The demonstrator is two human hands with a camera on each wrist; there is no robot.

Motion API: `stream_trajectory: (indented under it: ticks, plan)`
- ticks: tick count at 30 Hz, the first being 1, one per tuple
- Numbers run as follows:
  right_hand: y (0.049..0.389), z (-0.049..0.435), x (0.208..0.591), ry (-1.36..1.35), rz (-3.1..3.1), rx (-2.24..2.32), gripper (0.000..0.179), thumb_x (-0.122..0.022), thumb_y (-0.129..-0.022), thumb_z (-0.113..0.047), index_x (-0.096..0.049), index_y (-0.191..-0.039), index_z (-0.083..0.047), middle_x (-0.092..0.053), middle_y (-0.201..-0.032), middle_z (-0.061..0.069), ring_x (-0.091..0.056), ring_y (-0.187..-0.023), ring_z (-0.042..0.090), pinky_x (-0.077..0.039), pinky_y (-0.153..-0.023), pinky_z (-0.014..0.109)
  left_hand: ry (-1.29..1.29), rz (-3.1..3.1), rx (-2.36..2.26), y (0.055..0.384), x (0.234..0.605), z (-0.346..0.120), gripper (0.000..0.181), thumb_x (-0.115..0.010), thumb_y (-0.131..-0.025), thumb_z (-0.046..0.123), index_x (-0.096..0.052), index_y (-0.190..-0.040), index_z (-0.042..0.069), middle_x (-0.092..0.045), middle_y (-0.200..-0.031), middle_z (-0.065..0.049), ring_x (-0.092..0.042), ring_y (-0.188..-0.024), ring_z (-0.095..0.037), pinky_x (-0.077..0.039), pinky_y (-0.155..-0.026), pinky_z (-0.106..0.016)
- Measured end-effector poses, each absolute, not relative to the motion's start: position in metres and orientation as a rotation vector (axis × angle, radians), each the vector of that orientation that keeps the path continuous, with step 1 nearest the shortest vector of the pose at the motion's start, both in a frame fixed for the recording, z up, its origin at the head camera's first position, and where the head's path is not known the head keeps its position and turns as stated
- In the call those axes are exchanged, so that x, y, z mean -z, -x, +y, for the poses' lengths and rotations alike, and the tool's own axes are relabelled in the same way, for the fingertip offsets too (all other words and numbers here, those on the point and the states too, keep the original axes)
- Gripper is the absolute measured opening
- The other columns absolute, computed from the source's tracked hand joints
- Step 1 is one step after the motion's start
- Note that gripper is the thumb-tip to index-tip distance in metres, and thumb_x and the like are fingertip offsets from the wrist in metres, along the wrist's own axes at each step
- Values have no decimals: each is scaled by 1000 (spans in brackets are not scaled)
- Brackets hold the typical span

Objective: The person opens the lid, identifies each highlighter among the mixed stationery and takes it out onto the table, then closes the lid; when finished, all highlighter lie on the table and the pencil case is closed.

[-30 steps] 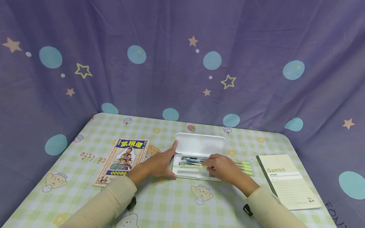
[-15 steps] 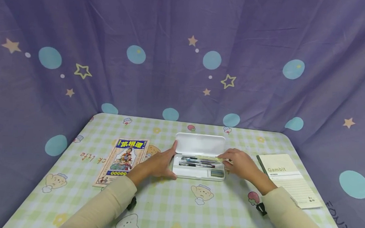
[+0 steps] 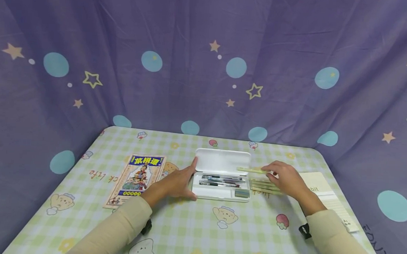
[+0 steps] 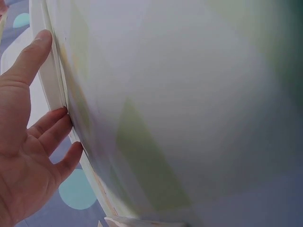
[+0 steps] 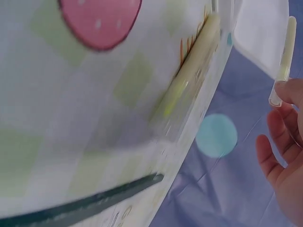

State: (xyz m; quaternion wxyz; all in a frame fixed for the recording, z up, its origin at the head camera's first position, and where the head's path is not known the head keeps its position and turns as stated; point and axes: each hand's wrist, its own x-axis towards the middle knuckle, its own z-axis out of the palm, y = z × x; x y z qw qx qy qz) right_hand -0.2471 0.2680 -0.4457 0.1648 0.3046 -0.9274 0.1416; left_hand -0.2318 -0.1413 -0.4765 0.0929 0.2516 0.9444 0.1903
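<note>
My right hand pinches a slim pale yellow marker pen between thumb and fingertips, near one end. The pen is raised, its far end overlapping the right side of the pencil case lid. My left hand spans the left end of the white pencil case, fingers spread, with thumb and fingertips touching its edge. The case lies open, its lid tipped back. Several pens and a small grey-green block lie inside. Several similar yellow markers lie side by side right of the case, below my right hand.
A colourful booklet lies left of my left hand. A cream notebook lies at the right, partly covered by my right hand and sleeve. A checked cloth covers the table, and a purple curtain hangs behind it.
My right hand has lifted the yellow marker pen out of the case and moved it right, above the other markers. My left hand stays at the case's left end.
</note>
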Motion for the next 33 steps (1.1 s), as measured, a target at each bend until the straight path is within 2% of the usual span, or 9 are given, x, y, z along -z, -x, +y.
stream_trajectory:
  ticks: [15, 28, 33]
  plan:
    - [255, 302, 460, -771, -2702, -359, 21, -75, -88, -3, -78, -107, -11, -74, -100, 7, -68, -80, 20, -56, -70, 39, -749, 2804, -569, 232, 479, -143, 146, -89, -70, 56, 13, -163, 10, -51, -153, -10, -57, -133, -31, -44, -114, -43]
    - [266, 318, 483, -723, -2824, -385, 19, -71, -91, -3, -78, -107, -11, -74, -104, 8, -71, -89, 28, -59, -76, 46, -730, 2797, -565, 232, 478, -140, 147, -90, -69, 56, 14, -163, 10, -38, -163, -13, -50, -142, -31, -42, -117, -42]
    - [270, 318, 486, -738, -2829, -373, 19, -72, -90, -3, -78, -106, -12, -74, -101, 7, -71, -89, 29, -58, -78, 48, -730, 2804, -576, 232, 476, -140, 147, -90, -69, 55, 12, -163, 10, -38, -163, -15, -50, -141, -33, -42, -116, -43]
